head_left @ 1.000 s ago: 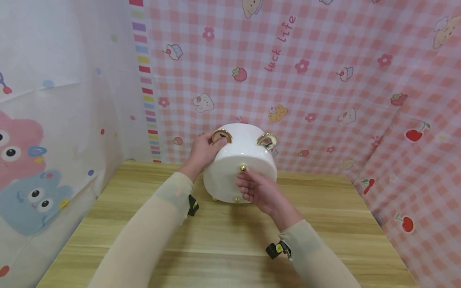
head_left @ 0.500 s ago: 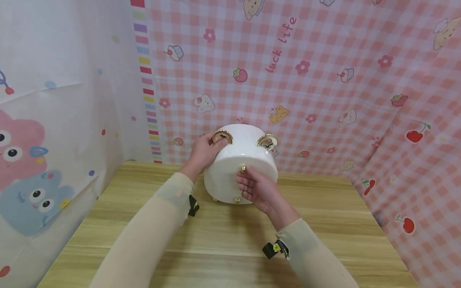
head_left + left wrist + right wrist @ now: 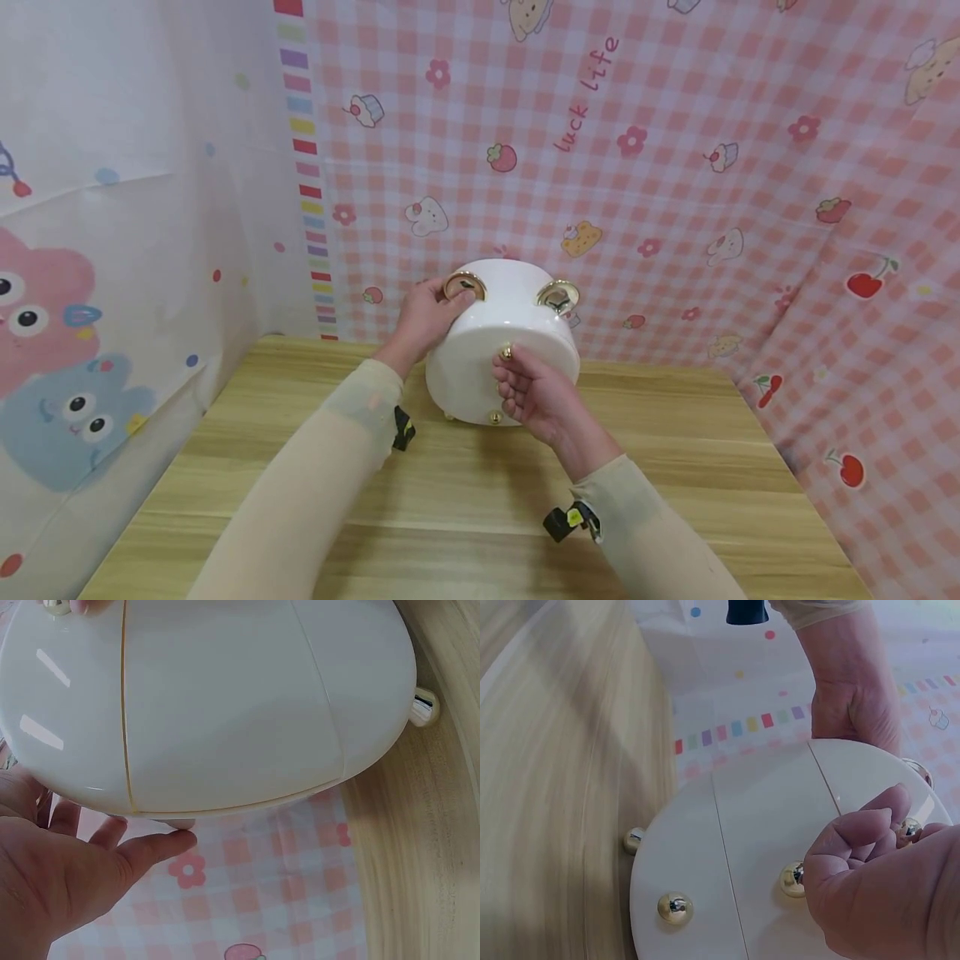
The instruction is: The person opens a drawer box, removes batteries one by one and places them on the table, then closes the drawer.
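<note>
Light wood-grain tabletop (image 3: 450, 517), lower half of head view, widest at bottom of frame. Beyond it, pink-and-white checked cloth (image 3: 495, 108) hangs across the back, printed with cupcakes, strawberries and "luck life". White cartoon-printed cloth (image 3: 187, 125) at left of frame, checked cherry-print cloth (image 3: 900, 375) at right.

Edges: side edges splay toward the lower corners; far edge runs level with mid-frame. Glossy white rounded box (image 3: 498, 321) sits centre frame, near that far edge; wood shows in front and on both sides. Can't tell if its back touches the cloth. Thin seams split its front into panels, gold ball knobs on them.

Hands, near to far: right hand (image 3: 543, 398) comes in from lower right, fingers curled, thumb and forefinger pinching the upper gold ball knob (image 3: 507, 353); middle knob (image 3: 793, 879) just beside the curled fingers. Left hand (image 3: 426, 317) grips the gold ring-shaped ear (image 3: 465, 286) at the box's upper left, thumb in front. Matching gold ear (image 3: 559, 297) at upper right, untouched. Hands apart from each other.
</note>
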Demonstrator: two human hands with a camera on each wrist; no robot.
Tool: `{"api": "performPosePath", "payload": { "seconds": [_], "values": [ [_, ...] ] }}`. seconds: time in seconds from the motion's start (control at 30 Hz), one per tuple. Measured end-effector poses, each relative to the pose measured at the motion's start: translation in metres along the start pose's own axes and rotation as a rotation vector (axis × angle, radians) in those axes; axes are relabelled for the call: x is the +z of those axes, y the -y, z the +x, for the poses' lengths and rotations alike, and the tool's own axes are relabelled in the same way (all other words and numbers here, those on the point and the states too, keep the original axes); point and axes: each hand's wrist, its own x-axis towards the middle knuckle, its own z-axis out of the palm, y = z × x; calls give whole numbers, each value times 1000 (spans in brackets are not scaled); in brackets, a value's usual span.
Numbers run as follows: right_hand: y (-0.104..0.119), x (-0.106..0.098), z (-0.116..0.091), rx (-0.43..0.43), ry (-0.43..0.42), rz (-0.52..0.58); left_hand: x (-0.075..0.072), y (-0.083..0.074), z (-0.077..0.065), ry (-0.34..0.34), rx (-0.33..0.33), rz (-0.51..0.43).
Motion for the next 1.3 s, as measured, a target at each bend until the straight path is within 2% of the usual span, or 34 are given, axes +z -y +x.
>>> {"api": "performPosePath", "payload": {
  "seconds": [0.2,0.73,1.3],
  "values": [
    [-2,0,-1,13,-20,11,1,1,2,9,-4,4],
    [-6,-4,-9,13,40,-8,1,2,3,0,2,-24],
    [-9,-3,-19,17,0,-7,1,2,2,9,0,-31]
  ]
}}
